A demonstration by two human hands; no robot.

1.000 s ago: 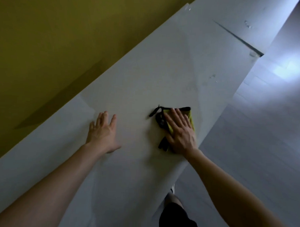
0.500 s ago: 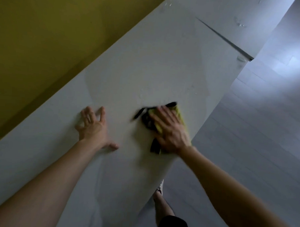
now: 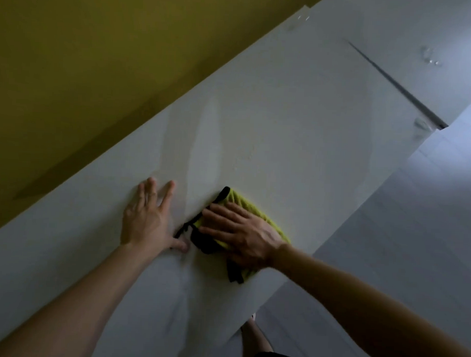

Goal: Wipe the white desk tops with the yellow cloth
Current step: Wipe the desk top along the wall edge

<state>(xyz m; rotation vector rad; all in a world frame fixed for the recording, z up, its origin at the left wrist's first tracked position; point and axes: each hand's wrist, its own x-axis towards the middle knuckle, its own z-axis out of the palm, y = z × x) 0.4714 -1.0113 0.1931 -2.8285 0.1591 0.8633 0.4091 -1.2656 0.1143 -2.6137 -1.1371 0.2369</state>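
Yellow cloth (image 3: pixel 250 212) with black edging lies flat under the right hand (image 3: pixel 244 236), fingers spread and pressing it. Just beside the cloth, the left hand (image 3: pixel 147 219) rests spread on the white surface (image 3: pixel 297 132).

We see mustard-yellow wall (image 3: pixel 86 66) filling upper left, dim, darker diagonal shadow band (image 3: pixel 96 152) low on it. At right, pale grey plank floor (image 3: pixel 414 238), brighter bluish light patch (image 3: pixel 465 127) toward far right edge.
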